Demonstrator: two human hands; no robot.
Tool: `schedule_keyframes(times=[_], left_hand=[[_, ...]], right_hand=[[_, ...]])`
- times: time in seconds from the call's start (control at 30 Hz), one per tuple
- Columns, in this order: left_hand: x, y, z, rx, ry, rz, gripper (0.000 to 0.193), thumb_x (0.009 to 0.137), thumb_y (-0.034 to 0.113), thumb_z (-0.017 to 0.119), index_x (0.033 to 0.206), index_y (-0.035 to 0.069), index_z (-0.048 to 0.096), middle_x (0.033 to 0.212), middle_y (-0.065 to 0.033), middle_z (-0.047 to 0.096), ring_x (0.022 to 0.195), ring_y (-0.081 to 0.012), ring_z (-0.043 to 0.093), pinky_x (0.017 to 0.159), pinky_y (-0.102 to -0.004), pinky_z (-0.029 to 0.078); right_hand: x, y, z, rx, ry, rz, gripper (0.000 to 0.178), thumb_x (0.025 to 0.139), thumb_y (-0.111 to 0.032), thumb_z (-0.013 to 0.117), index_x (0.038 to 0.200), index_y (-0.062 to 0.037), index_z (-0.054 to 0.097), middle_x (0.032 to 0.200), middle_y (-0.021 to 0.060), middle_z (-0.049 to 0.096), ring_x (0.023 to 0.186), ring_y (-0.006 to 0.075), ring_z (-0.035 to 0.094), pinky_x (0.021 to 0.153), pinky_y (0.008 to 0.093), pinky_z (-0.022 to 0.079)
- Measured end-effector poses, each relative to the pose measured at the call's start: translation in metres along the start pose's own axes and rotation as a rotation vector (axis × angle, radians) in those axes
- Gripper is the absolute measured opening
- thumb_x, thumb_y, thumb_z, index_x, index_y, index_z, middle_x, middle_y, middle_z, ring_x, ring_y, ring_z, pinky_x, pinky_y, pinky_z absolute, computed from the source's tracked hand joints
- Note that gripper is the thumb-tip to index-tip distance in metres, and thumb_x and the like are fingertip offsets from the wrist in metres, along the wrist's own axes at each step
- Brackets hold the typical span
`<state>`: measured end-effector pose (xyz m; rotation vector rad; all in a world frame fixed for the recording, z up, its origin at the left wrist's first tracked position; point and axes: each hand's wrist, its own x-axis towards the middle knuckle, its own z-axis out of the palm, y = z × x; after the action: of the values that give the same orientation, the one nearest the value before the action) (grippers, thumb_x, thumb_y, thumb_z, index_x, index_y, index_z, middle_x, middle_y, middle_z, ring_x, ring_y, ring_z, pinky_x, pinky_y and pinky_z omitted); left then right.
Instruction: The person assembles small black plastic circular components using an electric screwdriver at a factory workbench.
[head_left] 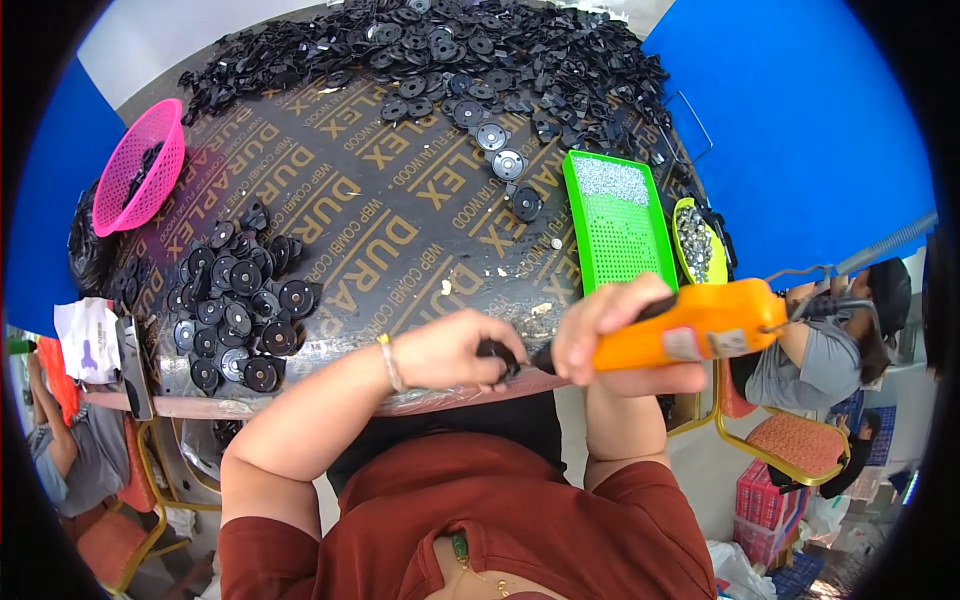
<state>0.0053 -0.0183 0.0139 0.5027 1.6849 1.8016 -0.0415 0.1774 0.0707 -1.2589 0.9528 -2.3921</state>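
My right hand (610, 325) is wrapped round an orange power screwdriver (690, 330), held nearly level with its dark nose pointing left. In my left hand (450, 350), at the table's near edge, is a small black plastic part (498, 358), mostly hidden by the fingers. The screwdriver's nose comes up close to this part; whether they touch, I cannot tell. To the left of my left hand lies a heap of round black plastic parts (240, 290), some with a silvery disc. A green perforated tray (625, 240) with many small silver pieces at its far end stands beyond my right hand.
A large pile of black parts (450, 50) covers the table's far side. A yellow dish (690, 240) of metal pieces sits beside the tray. At left stands a pink basket (145, 165). A coiled cord (885, 245) runs right from the screwdriver. Other people sit at both sides.
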Motion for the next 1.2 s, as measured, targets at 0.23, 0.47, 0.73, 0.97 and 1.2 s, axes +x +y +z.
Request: schedule_keyframes(times=[0.23,0.47,0.73,0.97,1.2], left_hand=[[-0.002,0.013,0.006,0.357,-0.073,0.221,0.027,0.079,0.004,0.063,0.106,0.003,0.064,0.1,-0.0122,0.065,0.096,-0.0261,0.063,0.086,-0.035,0.049],[0.0,0.012,-0.004,-0.16,0.485,0.143,0.03,0.083,-0.001,0.062,0.113,0.002,0.062,0.104,-0.0024,0.064,0.097,-0.0101,0.057,0.087,-0.0251,0.044],[0.004,0.006,-0.019,-0.559,0.664,0.068,0.028,0.089,0.004,0.056,0.117,0.004,0.059,0.092,0.0011,0.059,0.076,-0.0065,0.052,0.061,-0.0214,0.04],[0.007,-0.001,-0.019,-0.614,0.634,0.115,0.021,0.088,0.002,0.055,0.11,0.004,0.056,0.1,-0.0051,0.061,0.09,-0.0174,0.059,0.077,-0.0274,0.048],[0.008,0.004,-0.017,-0.673,0.6,0.14,0.014,0.088,-0.002,0.055,0.098,0.006,0.051,0.098,-0.0128,0.064,0.089,-0.0237,0.065,0.078,-0.0326,0.055]], right_hand=[[0.003,-0.057,-0.037,-0.29,0.192,-0.213,0.078,0.076,-0.069,0.064,0.108,0.0009,0.049,0.08,0.0169,0.06,0.056,0.0196,0.059,0.049,0.0339,0.051],[0.01,-0.068,-0.124,-0.894,0.614,-0.276,0.061,0.082,-0.056,0.068,0.104,-0.0009,0.052,0.078,0.0109,0.059,0.059,0.0174,0.058,0.054,0.0276,0.048],[0.003,-0.069,-0.142,-0.883,0.676,-0.288,0.051,0.086,-0.048,0.067,0.099,-0.0013,0.052,0.075,0.0093,0.06,0.055,0.0144,0.057,0.052,0.0253,0.046],[-0.001,-0.069,-0.142,-0.884,0.69,-0.297,0.052,0.085,-0.048,0.068,0.099,-0.0012,0.053,0.075,0.0089,0.061,0.055,0.0139,0.057,0.052,0.0245,0.046],[-0.002,-0.07,-0.141,-0.858,0.694,-0.307,0.052,0.085,-0.049,0.068,0.099,-0.0011,0.052,0.075,0.0088,0.061,0.055,0.0137,0.057,0.053,0.0246,0.046]])
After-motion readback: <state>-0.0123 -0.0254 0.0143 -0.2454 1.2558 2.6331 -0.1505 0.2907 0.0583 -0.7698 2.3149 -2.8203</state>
